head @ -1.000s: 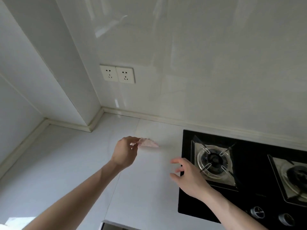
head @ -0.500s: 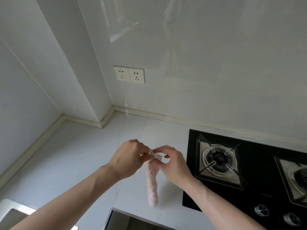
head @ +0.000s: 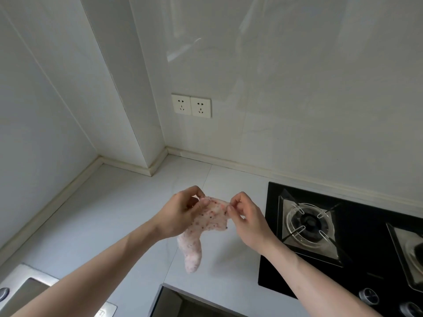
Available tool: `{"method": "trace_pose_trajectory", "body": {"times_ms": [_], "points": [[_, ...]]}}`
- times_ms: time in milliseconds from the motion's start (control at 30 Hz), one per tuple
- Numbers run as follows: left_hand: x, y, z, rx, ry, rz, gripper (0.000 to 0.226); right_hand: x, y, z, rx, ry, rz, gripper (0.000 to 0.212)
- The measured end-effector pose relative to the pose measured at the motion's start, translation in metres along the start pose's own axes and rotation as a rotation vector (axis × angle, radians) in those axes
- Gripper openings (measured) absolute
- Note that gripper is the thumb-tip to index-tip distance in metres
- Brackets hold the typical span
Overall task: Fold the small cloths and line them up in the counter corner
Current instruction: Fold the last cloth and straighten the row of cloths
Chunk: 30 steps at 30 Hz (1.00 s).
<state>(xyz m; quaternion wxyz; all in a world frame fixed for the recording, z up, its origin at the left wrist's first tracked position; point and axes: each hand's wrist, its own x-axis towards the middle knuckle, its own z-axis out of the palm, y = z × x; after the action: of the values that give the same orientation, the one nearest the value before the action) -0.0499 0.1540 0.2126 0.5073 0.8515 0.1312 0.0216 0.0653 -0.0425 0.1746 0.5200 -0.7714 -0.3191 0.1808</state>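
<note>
Left hand [head: 180, 213] and right hand [head: 247, 216] each pinch one end of the small cloth's [head: 206, 227] top edge; pink, speckled, it hangs above the pale counter [head: 109, 216], not touching it. Black gas hob [head: 357, 239] lies just right of the hands, burner [head: 307, 223] nearest. Double wall socket [head: 191, 107] above the corner. Steel sink rim [head: 25, 280] at lower left.

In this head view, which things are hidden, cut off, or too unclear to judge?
- Pink speckled cloth: its left edge is behind the left hand; the right hand pinches the other top corner.
- Second burner: cut off by the right edge.
- Stove knobs: partly cut off by the bottom edge; markings too small.
- Metal sink: cut off at the bottom left corner.
- Other cloths: none in view.
</note>
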Motion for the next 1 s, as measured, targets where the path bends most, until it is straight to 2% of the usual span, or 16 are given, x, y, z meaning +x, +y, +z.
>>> {"method": "trace_pose_trajectory", "body": {"times_ms": [67,167,233,300,400,500,567,667,733,800,900,1000], "points": [[0.001,-0.005,-0.005,0.100,-0.098,0.019,0.029,0.004,0.001,-0.003,0.042,0.028,0.015,0.013],[0.000,-0.017,-0.015,0.414,-0.247,-0.009,0.048,0.008,0.011,-0.011,0.028,0.031,0.045,0.008],[0.000,-0.030,-0.021,0.637,-0.234,0.013,0.045,0.008,0.019,-0.019,-0.021,0.041,0.057,0.022],[-0.004,-0.038,-0.026,0.750,-0.120,0.088,0.030,0.007,0.023,-0.031,-0.077,0.049,0.052,0.035],[-0.012,-0.036,-0.026,0.681,0.047,0.229,0.018,0.001,0.028,-0.047,-0.152,0.041,0.027,0.044],[-0.022,-0.032,-0.012,0.642,0.074,0.335,0.013,-0.016,0.042,-0.053,-0.239,0.021,-0.008,0.048],[-0.028,-0.040,0.006,0.653,0.025,0.404,0.004,-0.032,0.063,-0.050,-0.336,0.009,-0.006,0.045],[-0.039,-0.066,0.043,0.651,-0.132,0.398,0.014,-0.066,0.104,-0.033,-0.470,-0.116,0.160,0.040],[-0.048,-0.088,0.070,0.658,-0.269,0.341,0.020,-0.091,0.125,-0.015,-0.552,-0.264,0.350,0.051],[-0.056,-0.107,0.094,0.680,-0.387,0.276,0.021,-0.110,0.139,0.004,-0.641,-0.378,0.464,0.067],[-0.065,-0.124,0.118,0.687,-0.453,0.200,0.022,-0.124,0.135,0.031,-0.750,-0.413,0.436,0.073],[-0.066,-0.130,0.128,0.649,-0.424,0.177,0.025,-0.126,0.137,0.049,-0.747,-0.456,0.329,0.076]]}}
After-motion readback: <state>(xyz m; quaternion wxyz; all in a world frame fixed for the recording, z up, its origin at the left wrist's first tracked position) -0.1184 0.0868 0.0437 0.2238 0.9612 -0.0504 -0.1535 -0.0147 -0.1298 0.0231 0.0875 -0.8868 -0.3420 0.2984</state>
